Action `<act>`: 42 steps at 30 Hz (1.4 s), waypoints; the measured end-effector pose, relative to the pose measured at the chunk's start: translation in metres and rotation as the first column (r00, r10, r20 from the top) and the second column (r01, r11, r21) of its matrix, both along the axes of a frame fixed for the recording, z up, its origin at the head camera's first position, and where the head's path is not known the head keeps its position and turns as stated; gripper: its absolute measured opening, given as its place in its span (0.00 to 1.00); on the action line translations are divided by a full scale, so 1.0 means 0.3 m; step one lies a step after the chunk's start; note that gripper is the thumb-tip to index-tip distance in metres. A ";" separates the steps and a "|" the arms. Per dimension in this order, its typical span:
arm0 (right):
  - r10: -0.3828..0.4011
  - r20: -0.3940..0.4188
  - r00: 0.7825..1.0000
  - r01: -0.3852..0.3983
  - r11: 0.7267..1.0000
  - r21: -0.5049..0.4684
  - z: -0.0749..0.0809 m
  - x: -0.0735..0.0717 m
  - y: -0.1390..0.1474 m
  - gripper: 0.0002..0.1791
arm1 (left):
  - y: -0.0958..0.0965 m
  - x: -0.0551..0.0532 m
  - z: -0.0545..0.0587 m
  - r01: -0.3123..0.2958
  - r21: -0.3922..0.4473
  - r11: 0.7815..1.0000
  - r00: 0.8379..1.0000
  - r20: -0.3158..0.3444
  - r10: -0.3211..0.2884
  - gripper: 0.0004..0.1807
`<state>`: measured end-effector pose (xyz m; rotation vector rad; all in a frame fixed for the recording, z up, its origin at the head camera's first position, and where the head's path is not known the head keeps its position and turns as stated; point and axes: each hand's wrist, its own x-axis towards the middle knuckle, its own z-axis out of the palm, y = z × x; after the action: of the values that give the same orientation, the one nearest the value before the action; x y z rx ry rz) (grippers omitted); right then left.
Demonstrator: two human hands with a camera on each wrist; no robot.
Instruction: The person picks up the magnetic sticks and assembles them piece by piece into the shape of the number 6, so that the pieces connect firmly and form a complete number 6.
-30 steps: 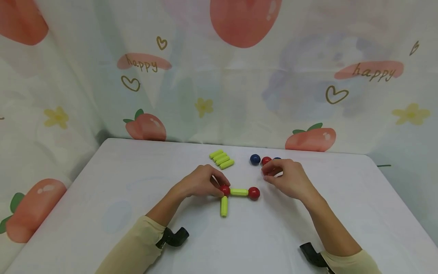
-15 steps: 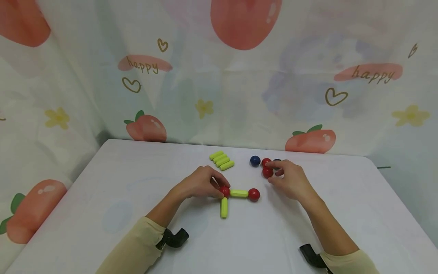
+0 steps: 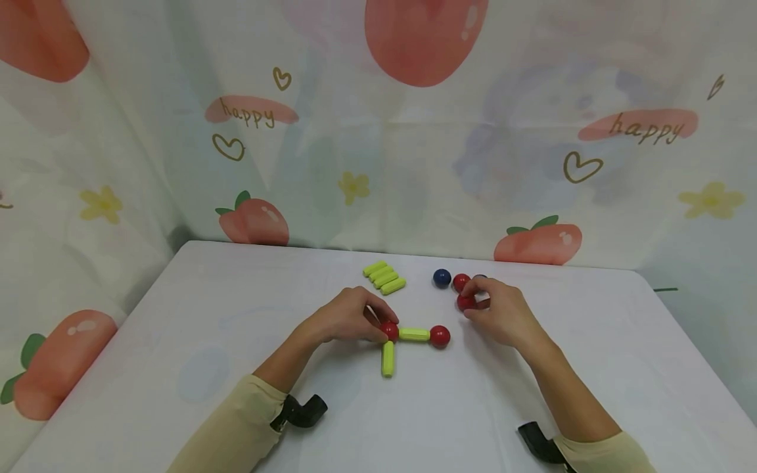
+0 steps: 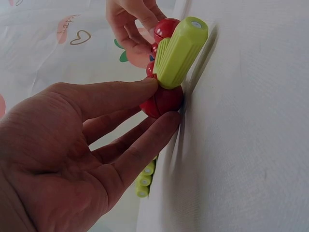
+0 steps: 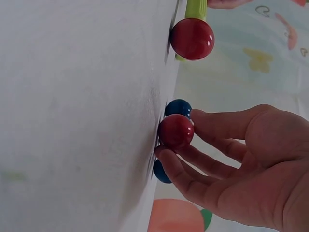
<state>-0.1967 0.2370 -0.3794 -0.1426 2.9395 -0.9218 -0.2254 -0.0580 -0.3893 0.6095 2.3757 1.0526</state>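
Observation:
My left hand [image 3: 351,315] pinches a red ball [image 3: 389,331] between thumb and fingers. From that ball one yellow-green rod [image 3: 414,335] runs right to a second red ball [image 3: 439,337], and another ribbed rod [image 3: 388,359] points toward me, its free end [image 4: 196,24] facing the left wrist camera. Farther right, my right hand [image 3: 499,312] holds a loose red ball [image 5: 176,132] between thumb and fingertips, low by the tabletop. Just behind it sit another red ball [image 3: 461,282] and a blue ball [image 3: 441,278]; a second blue ball [image 3: 480,276] is partly hidden by the right hand.
Several yellow-green rods [image 3: 384,277] lie side by side behind the left hand. A white cloth covers the table [image 3: 195,302], and a printed curtain [image 3: 402,164] hangs along its back edge. Black wrist mounts [image 3: 304,412] stick out from both sleeves.
Half a second ago the right fingers were spread around the loose red ball; now they close on it, and it has shifted slightly right and toward me. The left hand holds still.

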 end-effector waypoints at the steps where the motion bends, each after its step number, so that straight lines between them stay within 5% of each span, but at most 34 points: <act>1: -0.003 0.000 1.000 0.003 1.000 -0.002 -0.001 0.000 0.000 0.15 | 0.000 0.000 0.000 0.000 0.002 1.000 1.000 0.002 0.000 0.14; 11: -0.038 0.007 0.999 0.038 0.999 0.001 -0.009 0.009 0.003 0.09 | 0.007 0.004 -0.007 -0.005 -0.001 1.000 1.000 0.018 0.005 0.13; 23: -0.028 0.053 0.998 0.028 1.000 -0.001 0.006 0.020 -0.004 0.15 | 0.005 0.002 -0.011 -0.009 -0.002 1.000 1.000 0.015 0.010 0.13; 33: 0.022 -0.020 1.000 -0.022 1.000 -0.016 0.054 0.043 -0.035 0.13 | -0.001 0.000 -0.009 -0.013 -0.006 1.000 1.000 0.017 0.013 0.13; 42: 0.076 0.007 0.997 -0.076 0.995 -0.057 0.117 0.089 -0.088 0.10 | -0.002 -0.003 -0.006 -0.019 0.003 1.000 1.000 0.010 0.019 0.13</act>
<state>-0.1699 0.2107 -0.3441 -0.2508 2.8787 -0.9932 -0.2263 -0.0587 -0.3911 0.5827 2.3762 1.0645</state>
